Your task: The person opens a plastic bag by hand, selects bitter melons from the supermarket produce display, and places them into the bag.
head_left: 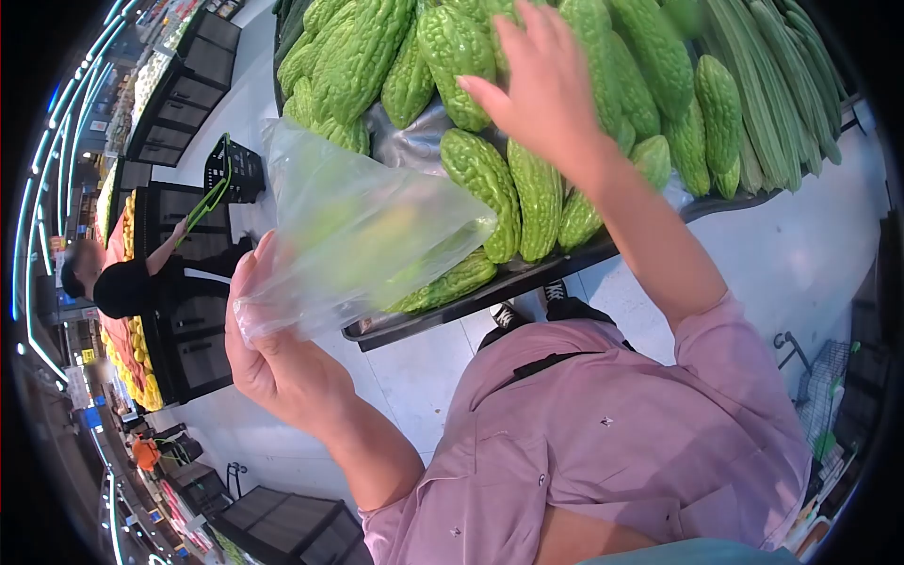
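A thin clear plastic bag point(377, 221) is gripped at its lower left edge by my left hand point(282, 348), whose fingers are wrapped round the film. Green and yellowish blur shows through the bag; I cannot tell whether anything is inside it. My right hand point(548, 89) reaches over the heap of bitter melons point(457, 56), thumb out and fingers apart, with nothing held. Part of the heap is hidden behind that hand. Close under the right forearm, bitter melons point(480, 184) lie along the front of the black display tray point(452, 318).
Long slender green gourds point(758, 85) fill the tray's right side. At left, a person in black point(132, 282) holds the green handle of a black basket point(247, 169) near a fruit stand. A wire shopping cart point(821, 386) stands at the right.
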Demonstrator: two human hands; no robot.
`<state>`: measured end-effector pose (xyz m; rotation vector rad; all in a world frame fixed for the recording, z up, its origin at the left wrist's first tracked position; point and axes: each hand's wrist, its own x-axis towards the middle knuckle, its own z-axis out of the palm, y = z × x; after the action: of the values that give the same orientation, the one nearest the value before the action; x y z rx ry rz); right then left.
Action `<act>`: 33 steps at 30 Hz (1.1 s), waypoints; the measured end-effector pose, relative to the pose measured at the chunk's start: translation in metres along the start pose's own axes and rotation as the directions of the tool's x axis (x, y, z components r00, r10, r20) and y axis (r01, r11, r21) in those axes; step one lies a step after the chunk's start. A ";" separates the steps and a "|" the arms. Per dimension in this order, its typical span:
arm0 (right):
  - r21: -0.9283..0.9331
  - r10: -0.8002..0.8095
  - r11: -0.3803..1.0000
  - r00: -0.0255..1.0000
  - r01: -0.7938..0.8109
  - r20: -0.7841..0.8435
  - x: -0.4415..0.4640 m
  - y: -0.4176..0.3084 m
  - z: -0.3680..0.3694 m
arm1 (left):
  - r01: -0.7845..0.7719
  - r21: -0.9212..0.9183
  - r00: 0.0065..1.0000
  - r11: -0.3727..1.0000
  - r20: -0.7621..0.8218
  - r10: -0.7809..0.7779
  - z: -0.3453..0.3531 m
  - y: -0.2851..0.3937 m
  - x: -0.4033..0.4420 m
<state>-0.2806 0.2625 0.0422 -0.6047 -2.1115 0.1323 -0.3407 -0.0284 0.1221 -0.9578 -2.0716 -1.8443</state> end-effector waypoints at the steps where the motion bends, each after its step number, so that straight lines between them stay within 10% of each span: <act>1: -0.146 -0.014 0.989 1.000 0.010 -0.022 0.012 -0.002 0.004 | 0.009 -0.008 1.000 1.000 -0.005 -0.009 -0.002 0.001 0.000; 4: -0.138 0.081 0.990 0.951 -0.041 0.297 0.030 -0.014 0.007 | 0.026 0.027 0.999 0.999 -0.024 -0.026 0.000 0.006 -0.005; 12: -0.027 -0.133 0.991 0.989 0.131 -0.063 0.002 -0.021 0.050 | 0.049 -0.030 0.996 0.998 -0.076 -0.052 0.002 0.016 -0.005; 16: 0.405 -0.097 0.913 0.988 0.041 0.119 -0.009 -0.035 0.047 | 0.043 -0.043 0.996 0.998 -0.074 -0.046 0.004 0.016 -0.005; 23: 0.373 -0.107 0.925 0.991 0.071 0.077 -0.014 -0.021 0.034 | 0.059 -0.033 0.995 0.998 -0.079 -0.062 0.006 0.020 -0.003; 26: 0.738 0.010 0.661 0.985 -0.136 0.172 -0.012 -0.016 -0.024 | 0.079 -0.016 0.994 0.997 -0.073 -0.080 0.006 0.022 0.001; 29: 0.883 -0.073 0.087 0.881 -0.461 0.467 -0.026 -0.021 -0.092 | 0.064 0.083 0.998 0.994 -0.010 -0.064 0.007 0.029 0.007; 33: 0.706 -0.264 0.354 0.658 -0.614 0.705 -0.051 -0.043 -0.117 | -0.014 0.210 0.997 0.978 0.077 -0.003 0.015 0.029 0.014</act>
<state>-0.1792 0.1860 0.0859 -0.0215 -2.1553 1.9453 -0.3305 -0.0092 0.1506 -0.9913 -2.2513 -1.5688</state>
